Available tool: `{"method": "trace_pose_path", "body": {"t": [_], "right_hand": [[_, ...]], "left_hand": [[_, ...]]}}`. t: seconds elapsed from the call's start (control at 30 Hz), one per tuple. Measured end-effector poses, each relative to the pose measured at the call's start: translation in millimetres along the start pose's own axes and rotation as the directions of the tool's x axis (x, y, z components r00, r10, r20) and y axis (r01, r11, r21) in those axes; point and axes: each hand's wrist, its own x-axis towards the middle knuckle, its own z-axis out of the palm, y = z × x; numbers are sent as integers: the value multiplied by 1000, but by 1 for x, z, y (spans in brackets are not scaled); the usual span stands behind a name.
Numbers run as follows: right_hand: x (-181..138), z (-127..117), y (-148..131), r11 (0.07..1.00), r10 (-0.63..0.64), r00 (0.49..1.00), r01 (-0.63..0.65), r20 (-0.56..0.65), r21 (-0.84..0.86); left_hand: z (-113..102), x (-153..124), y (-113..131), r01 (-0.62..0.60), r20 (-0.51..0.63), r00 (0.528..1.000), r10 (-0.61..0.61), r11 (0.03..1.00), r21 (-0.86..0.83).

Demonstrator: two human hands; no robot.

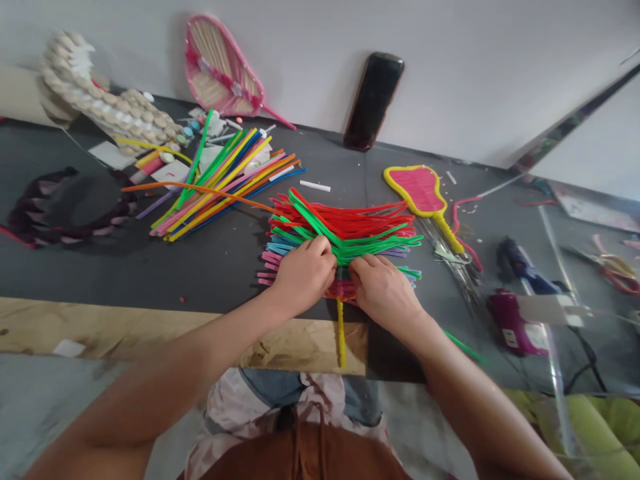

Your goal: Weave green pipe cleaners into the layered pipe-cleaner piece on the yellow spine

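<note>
Rows of fuzzy pipe cleaners (357,221), red and green at the far side and blue, pink and purple nearer, lie across the table in front of me. A yellow fuzzy stem (341,333) sticks out from their near side over the wooden edge. My left hand (306,272) is closed on the green pipe cleaners (345,252) near the centre, its fingertips partly hidden. Close by on the right, my right hand (384,288) has its fingers curled and pressed on the same green strands. A few green ones slant up to the left in a V.
Loose coloured pipe cleaners (215,183) lie at left, beside a dark headband (37,207). Against the wall lean a pink fan (220,67) and a phone (374,100). At right are a yellow-edged pink fan (420,190), glue guns (517,323) and scissors (613,263).
</note>
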Motion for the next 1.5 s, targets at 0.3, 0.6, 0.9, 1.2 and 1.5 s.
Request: {"method": "trace_pose_path", "body": {"t": [0.3, 0.6, 0.9, 1.2, 1.5], "right_hand": [[1, 6, -5, 997, 70, 997, -70, -23, 33], [-5, -14, 5, 996, 35, 998, -39, -58, -76], [2, -14, 10, 994, -7, 1000, 10, 29, -106], [6, -19, 5, 994, -44, 998, 48, 34, -99], [6, -20, 4, 993, -44, 994, 55, 103, -100]], "left_hand": [[-4, 1, 2, 21, 61, 998, -20, 1000, -5], [0, 0, 0, -1, 3, 1000, 1, 999, -43], [0, 0, -1, 2, 29, 1000, -1, 1000, -29], [0, -1, -1, 5, 29, 1000, -4, 999, -44], [-2, 0, 0, 20, 64, 998, -18, 1000, -24]]}}
